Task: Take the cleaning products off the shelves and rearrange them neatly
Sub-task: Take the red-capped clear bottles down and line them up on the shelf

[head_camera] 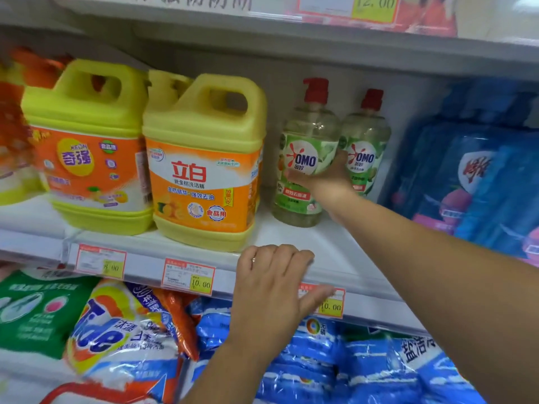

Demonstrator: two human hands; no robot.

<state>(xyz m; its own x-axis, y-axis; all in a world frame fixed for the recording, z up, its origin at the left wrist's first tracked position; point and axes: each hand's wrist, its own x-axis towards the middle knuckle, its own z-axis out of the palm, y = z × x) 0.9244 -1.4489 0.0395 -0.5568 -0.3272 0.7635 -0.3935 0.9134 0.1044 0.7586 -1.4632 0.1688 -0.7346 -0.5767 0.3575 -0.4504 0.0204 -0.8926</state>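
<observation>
The left hand [271,287] is resting, fingers relaxed, on the shelf [332,249] while the right hand [323,177] is gripping a centre-frame bottle [302,158], most tidying seemingly remaining.

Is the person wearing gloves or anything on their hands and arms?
No gloves, and no sleeves or watch in view. The left hand wears a thin ring on one finger; the right hand shows nothing worn.

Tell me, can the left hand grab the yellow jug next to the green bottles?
Probably yes. The left hand rests on the shelf just below that jug, with nothing between them. The right hand grips the front bottle beside it, clear of the jug.
</observation>
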